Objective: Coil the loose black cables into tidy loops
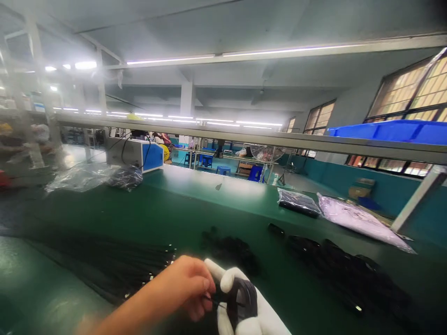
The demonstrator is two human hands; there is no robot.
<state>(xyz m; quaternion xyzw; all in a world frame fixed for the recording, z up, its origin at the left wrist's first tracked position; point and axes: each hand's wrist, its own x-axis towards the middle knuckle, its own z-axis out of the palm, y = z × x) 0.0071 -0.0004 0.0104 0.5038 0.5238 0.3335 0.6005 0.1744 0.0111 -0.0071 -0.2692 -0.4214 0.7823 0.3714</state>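
Note:
My left hand (195,284), bare, is closed with its fingertips pinching what looks like a thin black cable. The cable runs across to a black rounded part (246,300), seemingly a plastic shell. My right hand (268,314), in a white glove, wraps its fingers around that part just right of my left hand. Its exact kind is hard to make out in the dark blur. A bundle of black cables (104,260) with small white ends lies left of my hands. Beyond them sits a loose heap of small black pieces (232,249).
Glossy black parts (342,265) are piled on the green table (157,209) at right. Behind them lie a bagged dark item (298,202) and a pink package (363,221). Clear plastic bags (87,177) and a blue-and-white box (152,156) stand back left. A blue tray (391,131) rests on the shelf overhead.

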